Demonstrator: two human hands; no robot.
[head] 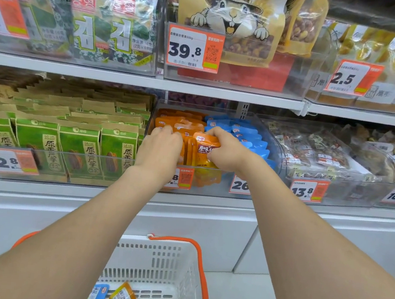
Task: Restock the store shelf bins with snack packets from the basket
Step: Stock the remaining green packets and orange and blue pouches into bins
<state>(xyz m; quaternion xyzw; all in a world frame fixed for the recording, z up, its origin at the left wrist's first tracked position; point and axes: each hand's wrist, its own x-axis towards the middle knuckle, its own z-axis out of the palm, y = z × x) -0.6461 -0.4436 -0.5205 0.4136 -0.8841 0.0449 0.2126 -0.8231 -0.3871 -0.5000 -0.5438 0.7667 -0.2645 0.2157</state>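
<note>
We are at the lower shelf [113, 194], both hands in the clear bin [277, 155] that holds an orange row [180, 120] beside blue packets [249, 135]. The right hand [225, 150] has its fingers [214, 132] curled round an orange packet [205, 147], upright at the front of the orange row, its printed face toward us. The left hand [161, 143] lies on the same row just beside it, fingers [169, 130] bent down over the packet tops; we cannot tell whether they pinch a packet or only press the row back.

We judge the step in hand to be seating this packet at the front of its row while the left hand makes room. The basket [156, 254] hangs below between our arms, with a blue packet [98, 294] and an orange one [122, 297] lying in its bottom, so the restock looks near its end.

The next move calls for letting go once the packet stands square behind the bin's front wall, then reaching down for what is left and matching each colour to its side.
</note>
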